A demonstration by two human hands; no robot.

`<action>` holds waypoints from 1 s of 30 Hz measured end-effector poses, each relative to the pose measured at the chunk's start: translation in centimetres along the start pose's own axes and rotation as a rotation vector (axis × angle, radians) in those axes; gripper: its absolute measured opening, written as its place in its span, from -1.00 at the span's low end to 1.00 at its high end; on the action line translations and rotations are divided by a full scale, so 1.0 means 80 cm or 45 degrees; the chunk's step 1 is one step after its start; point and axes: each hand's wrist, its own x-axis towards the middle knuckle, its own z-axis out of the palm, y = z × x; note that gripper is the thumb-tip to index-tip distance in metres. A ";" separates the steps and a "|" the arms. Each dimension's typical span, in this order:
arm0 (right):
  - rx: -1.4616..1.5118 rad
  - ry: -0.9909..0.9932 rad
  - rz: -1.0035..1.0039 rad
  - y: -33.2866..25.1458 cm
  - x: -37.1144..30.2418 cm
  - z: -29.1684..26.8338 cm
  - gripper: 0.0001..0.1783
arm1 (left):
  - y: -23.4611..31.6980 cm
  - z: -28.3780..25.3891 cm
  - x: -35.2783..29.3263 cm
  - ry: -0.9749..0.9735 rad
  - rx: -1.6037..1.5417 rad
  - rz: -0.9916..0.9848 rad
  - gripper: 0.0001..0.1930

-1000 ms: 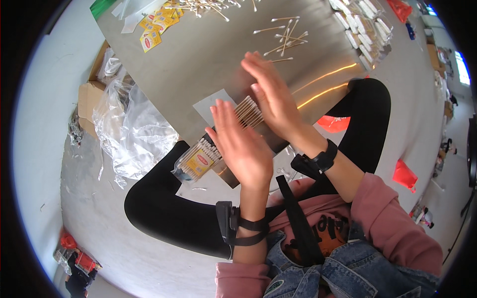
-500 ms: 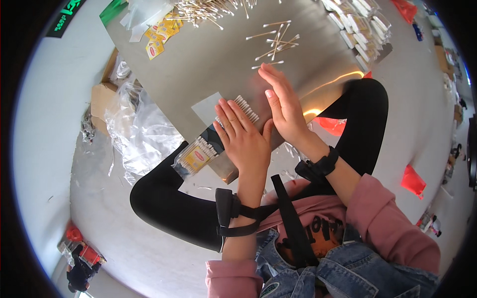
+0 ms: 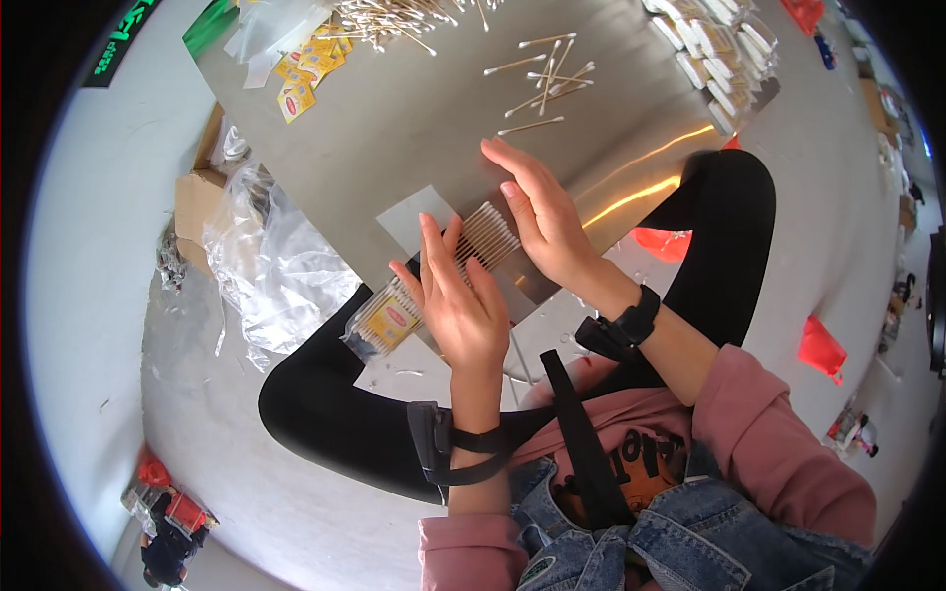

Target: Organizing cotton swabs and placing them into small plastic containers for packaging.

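A flat row of cotton swabs [image 3: 490,236] lies side by side on the metal table [image 3: 394,128], between my two hands. My left hand [image 3: 461,300] is at the left end of the row, its fingers apart and holding nothing. On the right side my right hand [image 3: 550,222] stands on edge with fingers stretched out, next to the swab tips; it grips nothing. A clear bag of cotton swabs with a yellow label [image 3: 392,317] rests at the table's near left edge, beside my left hand. A pale flat sheet or bag [image 3: 412,215] lies just beyond the row.
Loose cotton swabs [image 3: 547,84] lie scattered mid-table, with a larger swab pile [image 3: 389,20] at the far edge. Yellow cards [image 3: 310,71] and clear bags [image 3: 276,30] sit far left. Filled packs [image 3: 714,59] are stacked far right. Crumpled plastic [image 3: 266,266] covers the floor at left.
My left hand has lifted off the swabs and drawn back toward me, uncovering more of the row. My right hand has shifted slightly left and nearer.
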 end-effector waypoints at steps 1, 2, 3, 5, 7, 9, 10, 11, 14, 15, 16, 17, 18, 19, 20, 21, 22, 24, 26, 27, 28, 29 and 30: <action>-0.030 0.012 -0.035 -0.001 0.002 0.002 -0.57 | 0.000 0.002 -0.001 -0.002 -0.006 -0.003 -0.40; -0.060 0.023 -0.071 -0.001 0.003 0.005 -0.56 | -0.001 0.005 -0.002 0.093 -0.114 -0.008 -0.41; -0.066 0.019 -0.069 -0.002 0.005 0.009 -0.56 | -0.001 0.007 -0.002 0.189 -0.221 -0.013 -0.41; -0.307 -0.021 -0.123 -0.007 0.010 0.023 -0.53 | 0.001 0.011 0.000 0.317 -0.561 -0.123 -0.40; -0.508 -0.078 -0.172 -0.012 0.010 0.037 -0.50 | 0.003 0.014 0.002 0.440 -0.903 -0.230 -0.39; -0.713 -0.130 -0.218 -0.014 0.011 0.046 -0.46 | 0.004 0.017 0.004 0.523 -1.107 -0.314 -0.35; -0.798 -0.161 -0.256 -0.012 0.011 0.051 -0.44 | 0.005 0.020 0.004 0.518 -1.109 -0.315 -0.35; -0.884 -0.192 -0.293 -0.009 0.011 0.053 -0.42 | 0.005 0.023 0.004 0.541 -1.152 -0.313 -0.34; -0.876 -0.223 -0.312 -0.007 0.012 0.058 -0.40 | 0.006 0.031 0.005 0.572 -1.203 -0.303 -0.31; -0.875 -0.223 -0.310 -0.007 0.013 0.060 -0.40 | 0.006 0.033 0.006 0.582 -1.210 -0.293 -0.30; -0.856 -0.241 -0.321 -0.007 0.014 0.059 -0.40 | 0.007 0.036 0.009 0.563 -1.219 -0.265 -0.30; -0.837 -0.259 -0.333 -0.007 0.015 0.058 -0.39 | 0.010 0.038 0.011 0.560 -1.225 -0.266 -0.30; -0.843 -0.259 -0.331 -0.007 0.016 0.058 -0.39 | 0.012 0.041 0.012 0.552 -1.247 -0.262 -0.30; -0.798 -0.285 -0.331 -0.009 0.017 0.058 -0.39 | 0.013 0.042 0.013 0.545 -1.268 -0.260 -0.30; -0.752 -0.309 -0.331 -0.010 0.018 0.058 -0.38 | 0.013 0.043 0.014 0.542 -1.273 -0.263 -0.30; -0.758 -0.311 -0.328 -0.010 0.020 0.058 -0.38 | 0.014 0.043 0.014 0.537 -1.294 -0.268 -0.31; -0.795 -0.315 -0.351 -0.010 0.021 0.059 -0.39 | 0.013 0.043 0.014 0.534 -1.311 -0.273 -0.31; -0.834 -0.320 -0.376 -0.011 0.021 0.060 -0.39 | 0.011 0.043 0.013 0.534 -1.313 -0.265 -0.31; -0.837 -0.313 -0.409 -0.013 0.021 0.061 -0.40 | 0.008 0.044 0.013 0.535 -1.317 -0.251 -0.32; -0.837 -0.312 -0.413 -0.014 0.022 0.062 -0.40 | 0.007 0.044 0.014 0.522 -1.321 -0.236 -0.33; -0.804 -0.309 -0.420 -0.011 0.022 0.062 -0.40 | 0.009 0.042 0.016 0.506 -1.326 -0.221 -0.33; -0.770 -0.306 -0.427 -0.009 0.022 0.063 -0.40 | 0.011 0.038 0.015 0.508 -1.327 -0.218 -0.33; -0.769 -0.304 -0.433 -0.008 0.022 0.064 -0.40 | 0.014 0.034 0.014 0.574 -1.387 -0.315 -0.34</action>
